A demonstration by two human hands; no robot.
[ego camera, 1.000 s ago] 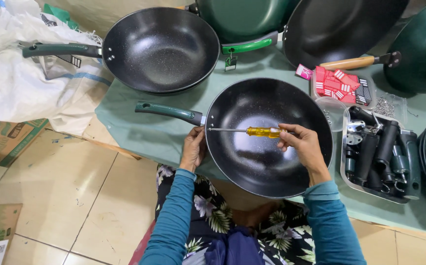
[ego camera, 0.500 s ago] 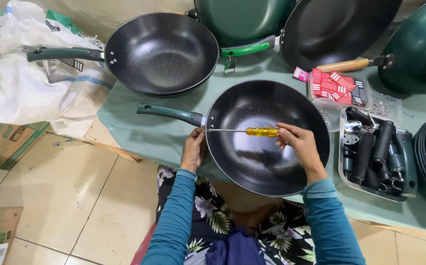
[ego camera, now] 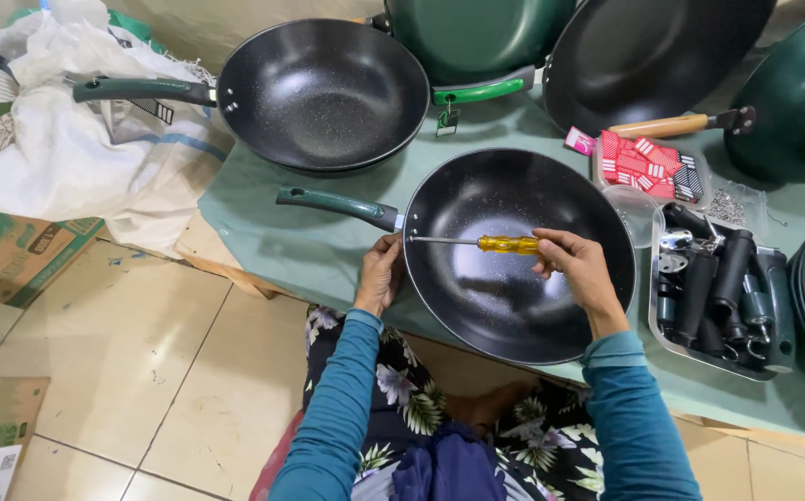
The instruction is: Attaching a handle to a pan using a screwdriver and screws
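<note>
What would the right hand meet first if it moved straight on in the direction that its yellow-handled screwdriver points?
Probably the inner wall of the black non-stick pan where the green handle joins it. The right hand aims the yellow-handled screwdriver left, its tip already at that joint. The left hand grips the rim just outside.

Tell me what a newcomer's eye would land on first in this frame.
Probably the black pan at the centre of the green table, with a yellow-handled screwdriver lying across it toward the pan's green handle. The right hand holds the screwdriver; the left hand grips the pan's rim. At the right is a tray of black handles.
</note>
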